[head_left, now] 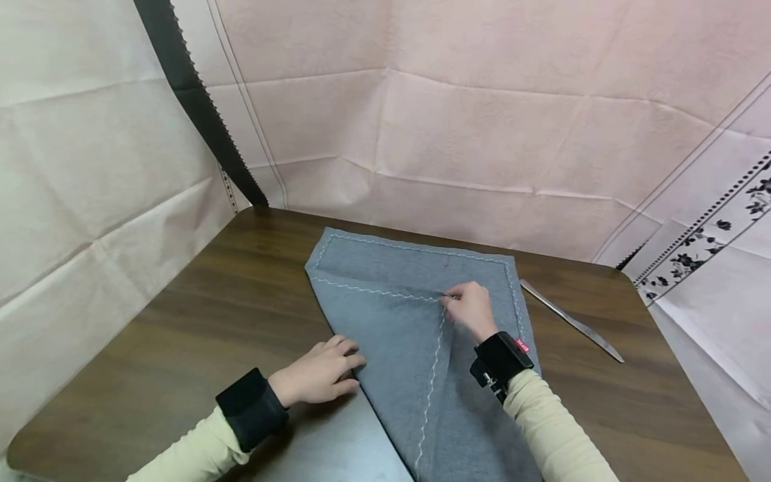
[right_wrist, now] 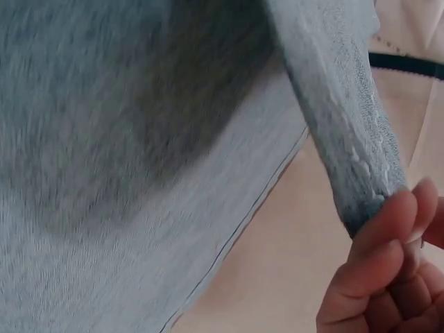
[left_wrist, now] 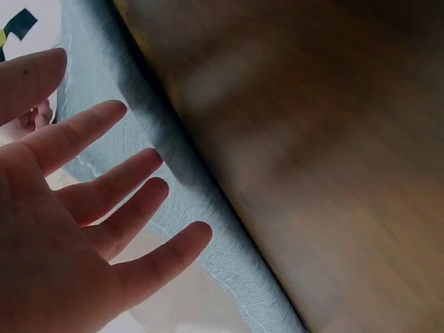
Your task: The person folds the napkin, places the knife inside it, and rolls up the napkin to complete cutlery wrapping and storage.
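Observation:
A blue-grey cloth point(head_left: 373, 328) with white wavy stitching along its hems lies folded on the table. My right hand point(head_left: 472, 309) pinches a stitched corner of its upper layer between thumb and fingers, over the middle of the cloth. Close up in the right wrist view, the pinched corner point(right_wrist: 361, 187) hangs from the fingertips. At the cloth's left folded edge, my left hand point(head_left: 322, 373) lies with fingers spread and relaxed, fingertips right by the fold. The left wrist view shows its palm and loose fingers point(left_wrist: 111, 187) beside the cloth, holding nothing.
A silver table knife point(head_left: 572, 321) lies slantwise to the right of the cloth. The brown wooden table point(head_left: 241, 288) has rounded corners. Pale creased sheeting point(head_left: 482, 134) hangs behind it, and a black strip point(head_left: 201, 100) runs down at the left.

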Demonstrator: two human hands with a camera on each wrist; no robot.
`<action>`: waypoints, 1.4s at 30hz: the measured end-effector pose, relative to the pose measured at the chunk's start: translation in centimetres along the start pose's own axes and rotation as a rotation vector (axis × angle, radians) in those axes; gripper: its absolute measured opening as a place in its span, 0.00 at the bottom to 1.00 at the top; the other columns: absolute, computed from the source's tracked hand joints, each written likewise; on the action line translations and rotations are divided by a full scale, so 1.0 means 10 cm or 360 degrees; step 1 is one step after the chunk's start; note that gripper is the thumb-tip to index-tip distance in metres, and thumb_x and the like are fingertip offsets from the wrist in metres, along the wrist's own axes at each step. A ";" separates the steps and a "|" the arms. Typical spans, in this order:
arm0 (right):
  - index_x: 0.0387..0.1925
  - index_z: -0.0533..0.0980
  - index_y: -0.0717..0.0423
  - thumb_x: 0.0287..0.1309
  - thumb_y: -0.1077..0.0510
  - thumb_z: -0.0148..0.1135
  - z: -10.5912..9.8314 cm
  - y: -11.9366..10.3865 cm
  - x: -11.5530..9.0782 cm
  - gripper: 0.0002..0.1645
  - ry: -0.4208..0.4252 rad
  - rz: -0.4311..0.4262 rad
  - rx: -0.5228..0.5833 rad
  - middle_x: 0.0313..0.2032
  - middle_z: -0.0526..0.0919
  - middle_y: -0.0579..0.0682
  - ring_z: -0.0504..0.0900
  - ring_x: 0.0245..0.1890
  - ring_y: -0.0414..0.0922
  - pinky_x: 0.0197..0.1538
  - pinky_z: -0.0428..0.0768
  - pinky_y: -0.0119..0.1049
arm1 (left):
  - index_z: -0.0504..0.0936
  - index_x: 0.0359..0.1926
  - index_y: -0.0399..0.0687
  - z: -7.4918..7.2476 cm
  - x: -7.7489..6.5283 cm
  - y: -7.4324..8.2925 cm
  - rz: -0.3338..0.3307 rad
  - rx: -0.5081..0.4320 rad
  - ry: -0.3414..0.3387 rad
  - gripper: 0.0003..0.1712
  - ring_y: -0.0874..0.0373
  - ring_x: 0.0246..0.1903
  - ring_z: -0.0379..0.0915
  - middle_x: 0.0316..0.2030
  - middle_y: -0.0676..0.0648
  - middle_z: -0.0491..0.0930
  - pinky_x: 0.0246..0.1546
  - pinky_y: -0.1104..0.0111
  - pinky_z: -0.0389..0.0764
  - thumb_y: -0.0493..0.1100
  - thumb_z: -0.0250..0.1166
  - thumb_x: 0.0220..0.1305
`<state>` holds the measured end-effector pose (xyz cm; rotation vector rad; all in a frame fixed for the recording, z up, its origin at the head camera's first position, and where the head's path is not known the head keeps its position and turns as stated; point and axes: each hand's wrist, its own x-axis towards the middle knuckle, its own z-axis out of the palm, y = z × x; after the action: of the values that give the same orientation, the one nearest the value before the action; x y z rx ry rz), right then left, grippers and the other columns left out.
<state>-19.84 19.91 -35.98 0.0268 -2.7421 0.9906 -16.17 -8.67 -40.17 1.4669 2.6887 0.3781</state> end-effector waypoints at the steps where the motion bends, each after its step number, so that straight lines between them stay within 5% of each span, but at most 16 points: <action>1: 0.32 0.82 0.65 0.52 0.65 0.58 -0.02 0.02 0.03 0.09 0.0004 0.0018 0.0012 0.13 0.78 0.49 0.76 0.14 0.40 0.24 0.72 0.34 | 0.75 0.52 0.41 0.00 0.03 0.01 0.0007 0.0026 -0.0001 0.20 0.47 0.51 0.63 0.50 0.40 0.70 0.42 0.56 0.70 0.46 0.59 0.62; 12: 0.39 0.79 0.70 0.57 0.65 0.54 -0.23 0.36 0.22 0.13 0.0224 0.0325 0.0264 0.23 0.83 0.58 0.83 0.22 0.45 0.31 0.78 0.36 | 0.73 0.55 0.41 0.08 0.32 0.08 0.0010 0.0035 -0.0084 0.23 0.47 0.56 0.63 0.55 0.38 0.67 0.50 0.56 0.69 0.48 0.58 0.63; 16: 0.40 0.78 0.71 0.55 0.66 0.52 -0.25 0.47 0.24 0.13 0.0314 0.0248 0.0231 0.26 0.83 0.59 0.82 0.26 0.48 0.29 0.75 0.34 | 0.72 0.57 0.43 0.14 0.39 0.08 -0.0038 0.0052 -0.0126 0.24 0.48 0.58 0.61 0.57 0.39 0.66 0.52 0.55 0.67 0.49 0.57 0.63; 19: 0.42 0.76 0.72 0.52 0.67 0.50 -0.27 0.56 0.28 0.17 0.0334 0.0184 0.0109 0.31 0.83 0.62 0.81 0.34 0.53 0.38 0.74 0.42 | 0.70 0.59 0.44 0.14 0.46 0.09 -0.0054 0.0064 -0.0151 0.26 0.48 0.59 0.60 0.58 0.40 0.65 0.53 0.54 0.65 0.50 0.57 0.63; 24: 0.52 0.67 0.75 0.52 0.69 0.43 -0.37 0.66 0.36 0.24 0.0189 0.0187 0.0016 0.43 0.78 0.68 0.74 0.49 0.60 0.52 0.67 0.50 | 0.69 0.61 0.45 0.13 0.56 0.12 -0.0079 0.0047 -0.0191 0.27 0.48 0.60 0.58 0.60 0.40 0.63 0.54 0.50 0.63 0.50 0.58 0.63; 37: 0.58 0.58 0.73 0.50 0.69 0.41 -0.58 0.94 0.57 0.30 0.0036 0.0162 -0.0135 0.53 0.70 0.69 0.67 0.55 0.63 0.53 0.64 0.52 | 0.60 0.67 0.49 0.15 0.74 0.08 -0.0168 -0.0016 -0.0330 0.34 0.50 0.66 0.46 0.67 0.40 0.53 0.58 0.45 0.54 0.51 0.57 0.63; 42: 0.60 0.56 0.73 0.50 0.69 0.41 -0.64 1.04 0.62 0.32 0.0005 0.0186 -0.0180 0.54 0.69 0.69 0.64 0.55 0.66 0.45 0.65 0.49 | 0.57 0.68 0.50 0.15 0.80 0.09 -0.0197 -0.0031 -0.0386 0.35 0.51 0.67 0.43 0.68 0.42 0.50 0.58 0.45 0.52 0.52 0.57 0.62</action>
<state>-25.53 32.30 -36.38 -0.1549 -2.8196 0.8603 -19.58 -1.25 -40.82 1.2431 2.5573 0.2031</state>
